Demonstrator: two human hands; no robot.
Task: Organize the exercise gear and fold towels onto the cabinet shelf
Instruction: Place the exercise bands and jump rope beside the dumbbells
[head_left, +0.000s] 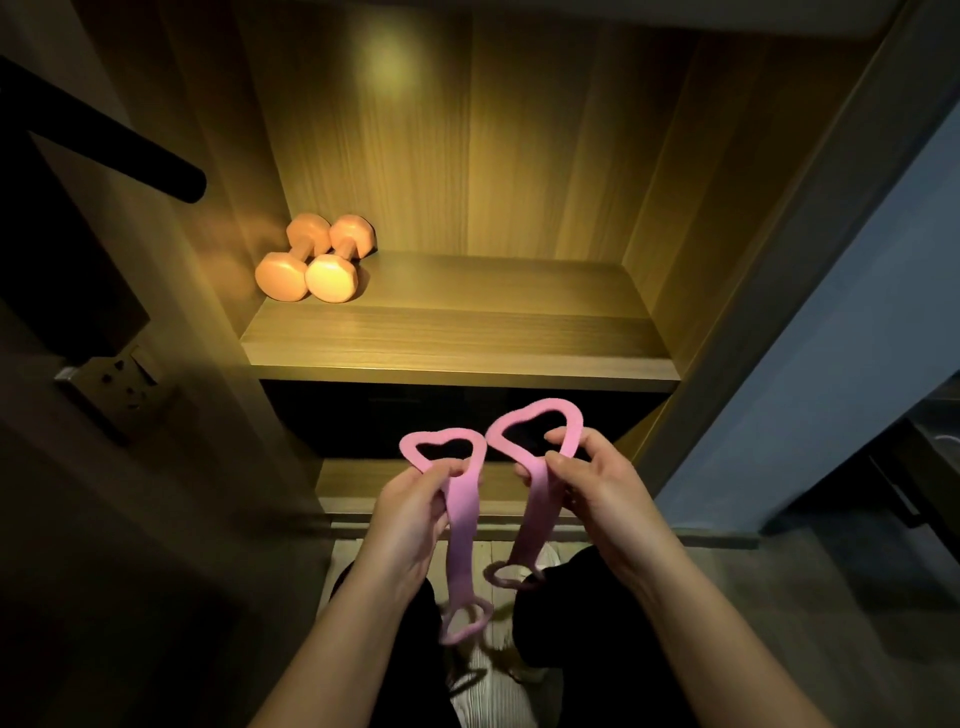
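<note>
Shelf (467, 332): 2 dumbbells (332, 278), L hand (410, 514), R hand (592, 483): pink bands (462, 530)

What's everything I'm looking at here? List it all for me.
Dumbbells: two, peach-orange, side by side at the shelf's left rear.
Cabinet shelf: one, light wood, lit from above.
Left band: one, pink, heart-shaped end loops, hanging in front of the cabinet.
Right band: one, pink, same shape, beside it.
Black bar: one, upper left.
Left hand: grips the left band below its top loop.
Right hand: pinches the right band at its top loop.
</note>
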